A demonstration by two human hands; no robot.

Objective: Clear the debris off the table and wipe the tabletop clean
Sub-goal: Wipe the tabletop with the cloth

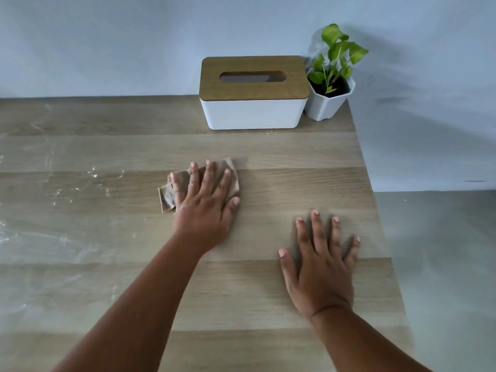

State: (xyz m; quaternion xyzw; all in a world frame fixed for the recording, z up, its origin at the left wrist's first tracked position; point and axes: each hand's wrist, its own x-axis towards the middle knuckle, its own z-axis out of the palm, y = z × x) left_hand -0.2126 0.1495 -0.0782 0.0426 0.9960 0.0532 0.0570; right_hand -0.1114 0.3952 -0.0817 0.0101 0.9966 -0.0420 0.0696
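Note:
My left hand (205,200) presses flat on a brown cloth (167,193) in the middle of the wooden table (281,154); the cloth sticks out to the left and beyond the fingertips. My right hand (322,267) lies flat on the tabletop near the right edge, fingers spread, holding nothing. White powdery smears and specks (80,183) cover the left part of the tabletop. The wood right of the cloth looks free of smears.
A white tissue box with a wooden lid (253,92) stands at the back of the table. A small green plant in a white pot (331,95) sits at the back right corner. The table's right edge runs beside grey floor (442,264).

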